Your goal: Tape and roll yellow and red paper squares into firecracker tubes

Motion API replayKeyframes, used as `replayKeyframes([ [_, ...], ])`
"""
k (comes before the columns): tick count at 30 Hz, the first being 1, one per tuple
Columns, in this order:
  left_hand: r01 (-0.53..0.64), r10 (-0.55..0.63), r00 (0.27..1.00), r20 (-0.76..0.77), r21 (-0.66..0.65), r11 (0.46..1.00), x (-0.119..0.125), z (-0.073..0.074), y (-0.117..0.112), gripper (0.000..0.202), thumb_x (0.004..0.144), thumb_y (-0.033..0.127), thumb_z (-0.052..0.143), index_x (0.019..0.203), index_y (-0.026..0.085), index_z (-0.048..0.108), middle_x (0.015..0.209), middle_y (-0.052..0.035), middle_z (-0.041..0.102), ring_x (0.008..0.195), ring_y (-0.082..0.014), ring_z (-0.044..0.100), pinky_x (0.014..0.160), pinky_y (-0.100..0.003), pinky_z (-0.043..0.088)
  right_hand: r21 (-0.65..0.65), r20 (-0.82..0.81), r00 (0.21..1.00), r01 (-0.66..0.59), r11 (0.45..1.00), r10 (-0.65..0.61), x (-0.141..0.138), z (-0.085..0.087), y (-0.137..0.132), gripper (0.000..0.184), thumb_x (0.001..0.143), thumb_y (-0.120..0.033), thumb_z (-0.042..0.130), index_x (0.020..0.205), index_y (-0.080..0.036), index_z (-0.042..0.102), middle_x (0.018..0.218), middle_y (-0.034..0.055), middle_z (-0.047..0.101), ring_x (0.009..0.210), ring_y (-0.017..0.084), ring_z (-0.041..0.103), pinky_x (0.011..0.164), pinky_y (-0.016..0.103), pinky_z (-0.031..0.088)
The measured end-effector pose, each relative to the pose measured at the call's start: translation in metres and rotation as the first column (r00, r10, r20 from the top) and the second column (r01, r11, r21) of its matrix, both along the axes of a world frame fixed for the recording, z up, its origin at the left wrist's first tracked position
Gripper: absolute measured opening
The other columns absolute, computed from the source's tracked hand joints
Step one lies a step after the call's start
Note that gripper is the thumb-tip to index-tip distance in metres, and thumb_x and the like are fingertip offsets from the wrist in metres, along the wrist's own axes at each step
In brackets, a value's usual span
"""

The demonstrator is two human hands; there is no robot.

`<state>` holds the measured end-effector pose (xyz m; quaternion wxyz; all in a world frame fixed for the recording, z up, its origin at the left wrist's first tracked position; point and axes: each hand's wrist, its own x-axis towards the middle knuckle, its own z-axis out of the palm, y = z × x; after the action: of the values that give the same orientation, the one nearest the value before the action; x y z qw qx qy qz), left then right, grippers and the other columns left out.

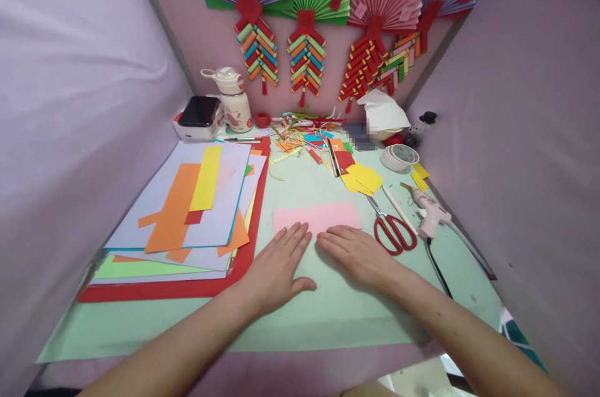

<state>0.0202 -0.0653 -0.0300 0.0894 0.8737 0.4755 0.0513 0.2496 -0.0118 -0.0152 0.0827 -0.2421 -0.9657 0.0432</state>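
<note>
A pink paper sheet (317, 217) lies flat on the pale green table mat (300, 316). My left hand (277, 266) rests palm down with fingers stretched out, its fingertips on the sheet's near left edge. My right hand (359, 254) lies flat beside it, fingers spread, its fingertips touching the sheet's near edge. Neither hand holds anything. Red-handled scissors (392, 228) lie just right of my right hand.
A stack of coloured paper sheets (187, 216) fills the left. A glue gun (429, 209) with its cord lies at right, tape rolls (399, 156) behind it. Paper scraps (304, 134), a bottle (233, 100) and a small device (199, 115) stand at the back. Paper fans hang on the wall.
</note>
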Motion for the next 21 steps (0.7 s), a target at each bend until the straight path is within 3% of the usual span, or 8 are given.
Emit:
replayKeyframes([
  [16, -0.004, 0.004, 0.999, 0.051, 0.006, 1.0, -0.001, -0.002, -0.001, 0.083, 0.084, 0.065, 0.039, 0.146, 0.014, 0.019, 0.153, -0.0131, 0.016, 0.142, -0.0242, 0.012, 0.114, -0.042, 0.018, 0.077, 0.079, 0.976, 0.196, 0.978, -0.202, 0.072, 0.0, 0.004, 0.04, 0.091, -0.015, 0.041, 0.129, -0.023, 0.049, 0.127, 0.0079, 0.057, 0.117, 0.023, 0.052, 0.091, 0.041, 0.047],
  [21, -0.009, 0.01, 0.998, 0.058, -0.009, 1.0, -0.002, -0.002, -0.002, 0.084, 0.083, 0.065, 0.041, 0.146, 0.013, 0.02, 0.153, -0.0134, 0.017, 0.142, -0.0242, 0.012, 0.114, -0.042, 0.019, 0.098, 0.11, 0.962, 0.239, 0.966, -0.249, 0.078, 0.009, 0.005, 0.035, 0.088, -0.012, 0.042, 0.118, -0.021, 0.056, 0.115, 0.0089, 0.063, 0.11, 0.025, 0.056, 0.087, 0.042, 0.049],
])
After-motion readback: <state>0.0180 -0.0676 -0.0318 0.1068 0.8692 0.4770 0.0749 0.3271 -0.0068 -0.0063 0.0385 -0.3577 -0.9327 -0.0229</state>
